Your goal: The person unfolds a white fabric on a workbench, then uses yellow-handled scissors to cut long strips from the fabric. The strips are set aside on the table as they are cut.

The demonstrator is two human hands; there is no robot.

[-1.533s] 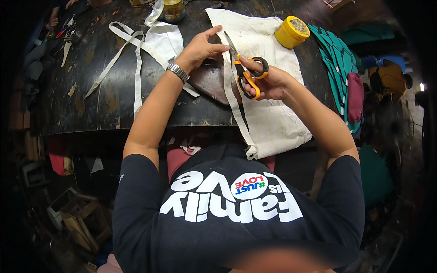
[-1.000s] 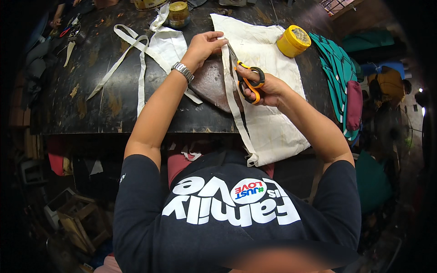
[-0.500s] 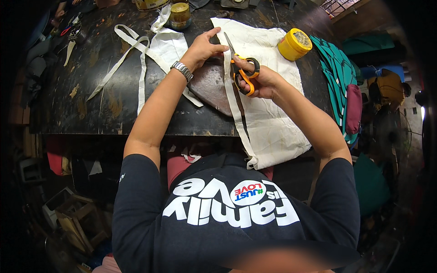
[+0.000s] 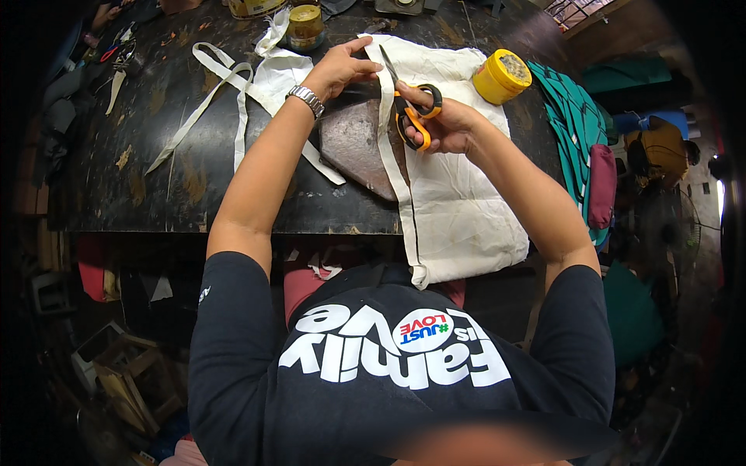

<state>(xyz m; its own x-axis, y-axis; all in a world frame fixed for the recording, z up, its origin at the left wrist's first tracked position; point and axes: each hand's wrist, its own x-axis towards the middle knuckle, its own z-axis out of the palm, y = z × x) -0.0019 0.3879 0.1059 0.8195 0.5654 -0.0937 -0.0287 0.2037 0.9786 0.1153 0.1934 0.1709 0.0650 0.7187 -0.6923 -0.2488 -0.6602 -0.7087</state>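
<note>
The fingers of my left hand [image 4: 340,71] are at the upper left corner of a white cloth [image 4: 466,210], gripping its edge. A long narrow strip [image 4: 395,175] runs down that side, parted from the rest by a dark gap lower down. My right hand [image 4: 449,120] holds scissors [image 4: 423,109] with orange and black handles. Their blades point up and left at the cloth beside the strip, close to my left thumb. A flat dark stone-like slab [image 4: 353,144] lies partly under the strip. The cloth's lower end hangs over the table edge toward me.
A yellow jar [image 4: 502,76] stands on the cloth's right side. White cloth strips [image 4: 210,101] and a white scrap [image 4: 284,76] lie left on the black table [image 4: 101,171]. Another jar [image 4: 305,27] stands at the back. Folded green cloth [image 4: 563,132] and a maroon roll [image 4: 602,186] are on the right.
Both hands and the scissors have shifted slightly up and left, drawing the cloth along. The strip's lower end now hangs straighter. My hold on the scissors is unchanged.
</note>
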